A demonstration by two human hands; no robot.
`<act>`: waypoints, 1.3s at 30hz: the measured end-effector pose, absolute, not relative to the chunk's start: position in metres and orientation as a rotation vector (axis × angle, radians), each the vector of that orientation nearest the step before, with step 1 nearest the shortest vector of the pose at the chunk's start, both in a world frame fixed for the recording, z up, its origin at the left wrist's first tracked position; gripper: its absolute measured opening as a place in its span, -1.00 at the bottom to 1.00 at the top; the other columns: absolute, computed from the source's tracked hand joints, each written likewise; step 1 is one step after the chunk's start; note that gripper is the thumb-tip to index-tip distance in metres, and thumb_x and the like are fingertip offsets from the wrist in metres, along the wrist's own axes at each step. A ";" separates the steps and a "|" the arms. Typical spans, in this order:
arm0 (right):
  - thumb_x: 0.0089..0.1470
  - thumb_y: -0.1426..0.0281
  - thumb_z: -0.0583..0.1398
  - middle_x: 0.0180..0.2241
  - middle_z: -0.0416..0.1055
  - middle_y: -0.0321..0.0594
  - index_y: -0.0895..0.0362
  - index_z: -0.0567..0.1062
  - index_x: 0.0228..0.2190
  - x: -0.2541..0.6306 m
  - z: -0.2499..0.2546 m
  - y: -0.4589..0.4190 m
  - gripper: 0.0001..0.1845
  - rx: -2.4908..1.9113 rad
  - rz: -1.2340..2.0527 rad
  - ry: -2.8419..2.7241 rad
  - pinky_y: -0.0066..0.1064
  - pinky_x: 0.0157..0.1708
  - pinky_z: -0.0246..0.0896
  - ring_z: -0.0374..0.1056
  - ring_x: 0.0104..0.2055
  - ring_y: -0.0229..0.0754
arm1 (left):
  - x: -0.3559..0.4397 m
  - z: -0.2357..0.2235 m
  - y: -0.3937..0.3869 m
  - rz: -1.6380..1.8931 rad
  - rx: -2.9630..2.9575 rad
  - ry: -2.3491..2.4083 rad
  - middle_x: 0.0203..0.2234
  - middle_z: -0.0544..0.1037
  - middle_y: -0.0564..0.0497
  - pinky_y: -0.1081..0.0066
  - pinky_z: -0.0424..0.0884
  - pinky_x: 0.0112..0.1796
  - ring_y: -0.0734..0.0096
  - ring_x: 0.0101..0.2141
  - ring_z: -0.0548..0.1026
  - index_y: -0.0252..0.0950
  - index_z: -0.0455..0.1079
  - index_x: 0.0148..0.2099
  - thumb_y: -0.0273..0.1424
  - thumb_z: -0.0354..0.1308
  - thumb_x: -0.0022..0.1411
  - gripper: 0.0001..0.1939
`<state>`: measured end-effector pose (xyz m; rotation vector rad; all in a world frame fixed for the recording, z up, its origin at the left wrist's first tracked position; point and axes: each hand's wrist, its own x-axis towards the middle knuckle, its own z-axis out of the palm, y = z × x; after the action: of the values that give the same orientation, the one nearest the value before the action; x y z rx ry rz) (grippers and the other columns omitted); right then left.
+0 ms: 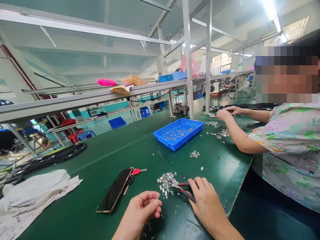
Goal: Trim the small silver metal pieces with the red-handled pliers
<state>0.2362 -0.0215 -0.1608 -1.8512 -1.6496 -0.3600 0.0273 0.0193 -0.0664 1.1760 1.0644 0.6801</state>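
Between the thumb and fingers of my left hand (pixel 143 210) a small silvery metal piece (pixel 158 196) is pinched. My right hand (pixel 206 203) is wrapped round the handles of a pair of pliers (pixel 184 190) with dark grips and red parts. The jaws of the pliers lie over a pile of small flat metal pieces (pixel 165 181) on the green table (pixel 135 150). Farther off is a smaller heap of the same pieces (pixel 194 154), and a blue tray (pixel 175 144) with many more scattered on its bottom.
A phone (pixel 115 191) and keys (pixel 136 171) lie left of my hands. A white cloth (pixel 40 193) and coiled black cables (pixel 55 156) are at the far left. At right, a co-worker (pixel 287 143) handles pieces. A shelf (pixel 85 96) on metal posts stands behind.
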 end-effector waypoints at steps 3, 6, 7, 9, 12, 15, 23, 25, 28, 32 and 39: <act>0.09 0.40 0.12 -0.25 0.28 -0.19 0.10 0.35 -0.14 0.238 -0.159 -0.024 -0.75 -1.830 -0.335 -1.695 -0.27 -0.23 0.13 0.18 -0.20 -0.13 | 0.022 -0.066 0.008 0.682 1.050 1.080 -0.48 0.51 -0.05 0.54 0.37 -0.42 0.54 -0.51 0.39 -0.40 0.42 -0.30 -0.21 0.47 -0.29 -0.48; 0.11 0.38 0.11 -0.22 0.28 -0.19 0.09 0.31 -0.10 0.238 -0.160 -0.032 -0.72 -1.790 -0.305 -1.696 -0.27 -0.20 0.15 0.19 -0.19 -0.15 | 0.018 -0.071 0.004 0.647 0.983 1.052 -0.54 0.49 -0.05 0.57 0.34 -0.49 0.56 -0.56 0.38 -0.40 0.39 -0.41 -0.20 0.48 -0.30 -0.52; 0.12 0.36 0.12 -0.21 0.28 -0.20 0.08 0.30 -0.09 0.237 -0.161 -0.037 -0.71 -1.772 -0.300 -1.695 -0.27 -0.20 0.16 0.20 -0.19 -0.15 | 0.016 -0.073 0.002 0.634 0.975 1.043 -0.56 0.48 -0.04 0.57 0.34 -0.51 0.56 -0.58 0.38 -0.40 0.38 -0.43 -0.19 0.47 -0.29 -0.53; 0.10 0.35 0.13 -0.19 0.29 -0.21 0.05 0.28 -0.07 0.235 -0.162 -0.047 -0.67 -1.741 -0.289 -1.704 -0.29 -0.19 0.18 0.21 -0.17 -0.16 | 0.014 -0.078 0.000 0.624 0.967 1.027 -0.57 0.48 -0.05 0.57 0.33 -0.53 0.56 -0.59 0.38 -0.39 0.35 -0.45 -0.16 0.46 -0.26 -0.53; 0.08 0.39 0.15 -0.21 0.31 -0.24 0.02 0.28 -0.09 0.230 -0.159 -0.062 -0.67 -1.700 -0.252 -1.778 -0.34 -0.21 0.22 0.25 -0.19 -0.19 | 0.012 -0.087 -0.004 0.626 0.926 1.013 -0.56 0.50 -0.07 0.55 0.34 -0.53 0.53 -0.59 0.40 -0.38 0.32 -0.45 -0.15 0.45 -0.26 -0.51; 0.08 0.39 0.14 -0.27 0.33 -0.25 0.04 0.29 -0.12 0.225 -0.149 -0.072 -0.72 -1.658 -0.326 -1.848 -0.37 -0.29 0.24 0.26 -0.26 -0.21 | 0.012 -0.092 -0.007 0.606 0.881 1.008 -0.56 0.50 -0.08 0.55 0.34 -0.53 0.52 -0.59 0.40 -0.37 0.29 -0.46 -0.16 0.44 -0.27 -0.52; 0.07 0.34 0.12 -0.33 0.32 -0.13 0.17 0.34 -0.14 0.224 -0.136 -0.087 -0.71 -1.629 -0.755 -1.922 -0.29 -0.33 0.16 0.22 -0.31 -0.14 | 0.017 -0.096 -0.012 0.621 1.011 1.009 -0.57 0.50 -0.08 0.54 0.29 -0.58 0.49 -0.61 0.40 -0.34 0.24 -0.47 -0.21 0.27 -0.08 -0.66; 0.09 0.36 0.08 -0.34 0.31 -0.13 0.18 0.37 -0.16 0.223 -0.135 -0.089 -0.74 -1.625 -0.789 -1.911 -0.29 -0.34 0.14 0.21 -0.32 -0.14 | 0.016 -0.099 -0.013 0.616 1.058 1.006 -0.57 0.50 -0.08 0.53 0.28 -0.58 0.50 -0.61 0.39 -0.34 0.24 -0.46 -0.22 0.23 -0.04 -0.69; 0.10 0.42 0.03 -0.37 0.30 -0.13 0.20 0.40 -0.20 0.221 -0.133 -0.091 -0.75 -1.608 -0.813 -1.876 -0.29 -0.35 0.11 0.20 -0.33 -0.15 | 0.016 -0.103 -0.015 0.606 1.135 0.994 -0.57 0.50 -0.07 0.52 0.28 -0.57 0.51 -0.61 0.38 -0.34 0.22 -0.44 -0.21 0.19 0.00 -0.69; 0.07 0.42 0.06 -0.35 0.30 -0.11 0.22 0.43 -0.20 0.219 -0.131 -0.094 -0.73 -1.600 -0.831 -1.886 -0.28 -0.34 0.11 0.20 -0.31 -0.12 | 0.017 -0.104 -0.018 0.617 1.206 1.003 -0.57 0.49 -0.06 0.52 0.27 -0.56 0.52 -0.62 0.37 -0.33 0.20 -0.43 -0.15 0.17 0.01 -0.65; 0.06 0.41 0.05 -0.38 0.31 -0.11 0.21 0.46 -0.22 0.215 -0.128 -0.096 -0.72 -1.610 -0.831 -1.876 -0.26 -0.34 0.12 0.19 -0.32 -0.10 | 0.019 -0.101 -0.020 0.596 1.249 0.982 -0.56 0.48 -0.04 0.52 0.27 -0.55 0.52 -0.61 0.37 -0.32 0.17 -0.41 -0.14 0.16 0.06 -0.65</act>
<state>0.2145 -0.0955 -0.1284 -1.6100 -1.8763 -0.8312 0.0189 -0.0200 -0.1014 1.2492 0.9816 0.5958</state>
